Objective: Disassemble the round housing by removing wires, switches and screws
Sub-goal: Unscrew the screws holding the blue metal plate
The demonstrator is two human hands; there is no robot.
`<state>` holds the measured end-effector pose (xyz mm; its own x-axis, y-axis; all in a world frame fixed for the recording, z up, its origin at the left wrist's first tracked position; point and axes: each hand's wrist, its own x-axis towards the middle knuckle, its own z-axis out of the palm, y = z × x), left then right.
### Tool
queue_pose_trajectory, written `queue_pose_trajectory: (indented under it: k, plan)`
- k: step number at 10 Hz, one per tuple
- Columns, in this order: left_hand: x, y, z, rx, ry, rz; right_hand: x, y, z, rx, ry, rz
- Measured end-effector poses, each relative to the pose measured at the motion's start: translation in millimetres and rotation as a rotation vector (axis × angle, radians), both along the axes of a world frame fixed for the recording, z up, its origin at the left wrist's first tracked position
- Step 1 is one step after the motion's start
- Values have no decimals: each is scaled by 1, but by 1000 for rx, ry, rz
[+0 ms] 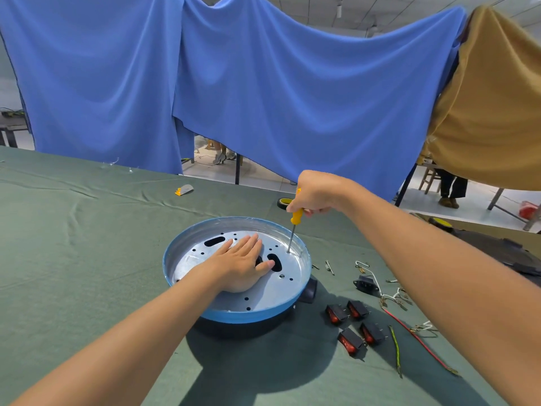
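The round housing (187, 247), blue-rimmed with a silver perforated plate inside, stands on the green table cloth at centre. My left hand (238, 266) presses flat on the plate, fingers straight, thumb over an oval slot. My right hand (314, 193) grips the yellow handle of a screwdriver (293, 228), held upright. Its tip touches the plate near the far right rim. Several black rocker switches with red buttons (354, 325) lie on the cloth to the right of the housing. Loose wires, red (415, 338), yellow-green (396, 351) and white (377, 284), lie beside them.
A black power socket (364, 284) and small metal parts (329, 266) lie right of the housing. A roll of black tape (284, 203) sits behind my right hand. A yellow-grey tool (183, 190) lies further back. Dark parts (497, 250) lie at far right. Blue and tan cloths hang behind.
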<state>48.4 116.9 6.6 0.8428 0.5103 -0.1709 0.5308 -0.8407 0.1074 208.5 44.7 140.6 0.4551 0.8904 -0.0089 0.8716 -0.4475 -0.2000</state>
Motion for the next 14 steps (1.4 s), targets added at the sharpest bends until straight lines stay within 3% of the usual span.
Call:
queue_pose_trajectory:
  k: [1,4,6,8,11,12,14]
  plan:
    - [0,-1,0,-5,3,2,-8,8,9,-157,-39,83]
    - [1,1,-3,-14,14,3,-14,0,25,-338,-287,281]
    - [2,2,-5,-11,30,9,-11,2,20,-401,-185,300]
    - [3,3,-5,-27,26,12,-8,6,12,-364,-261,99]
    - [3,2,-5,-36,25,24,-13,7,14,-320,-362,270]
    - [3,1,-4,-44,23,35,-7,6,19,-330,-254,303]
    - [3,2,-3,-51,38,20,-3,3,9,-291,-246,157]
